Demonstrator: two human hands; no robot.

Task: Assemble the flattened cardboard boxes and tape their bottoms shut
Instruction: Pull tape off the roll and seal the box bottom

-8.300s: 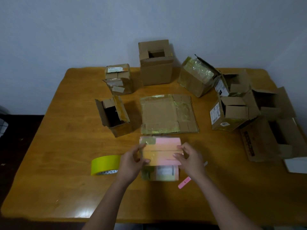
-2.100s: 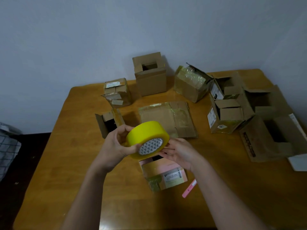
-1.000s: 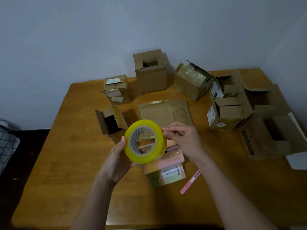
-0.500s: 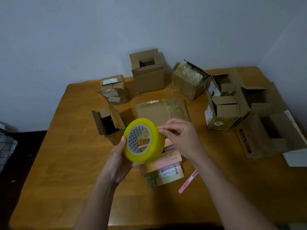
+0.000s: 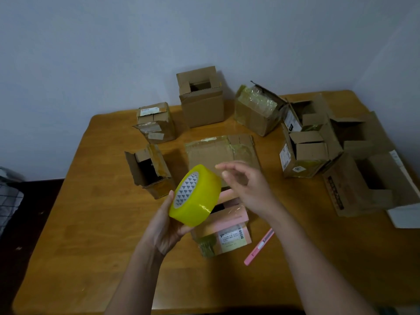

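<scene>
Since a moment ago the roll (image 5: 195,196) has been tilted in the gripping left hand (image 5: 167,230); the right hand (image 5: 244,185) hovers loose, empty. With the pink box (image 5: 225,233) below on the surface (image 5: 91,223), the tape's end should be picked free first.

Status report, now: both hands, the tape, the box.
Left hand grips yellow tape roll. Right hand open beside it, blurred. Small pink cardboard box on wooden table beneath. Nothing in the way.
</scene>
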